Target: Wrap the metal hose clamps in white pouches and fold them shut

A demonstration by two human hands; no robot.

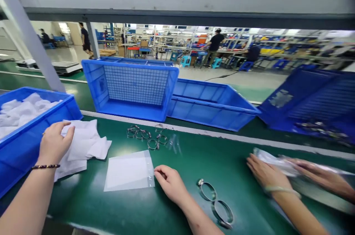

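- where is the flat, translucent white plastic bag [129,171]?
- lying flat on the green table [124,209], its clear strip facing the right hand [170,183].
- is that hand gripping it?
- i can't tell. its fingers are curled, the tips right at the strip's edge, but a pinch isn't plain.
- how is such a bag best handled?
- lightly, i'd say: thumb and forefinger on the strip alone, so the thin film doesn't crease.
- and the left hand [57,140]?
- over the soft white folded packets [80,139], beside the blue plastic crate [24,146]. thumb and fingers stand apart, with no visible grip. they overlap, so separating one by its edge should disturb the others least.
- anything to steer around?
- two large shiny metal ring clamps [214,199] near the right forearm, smaller metal ring clamps [142,134] beyond the bag, and a co-worker's hands [267,172] well off right.
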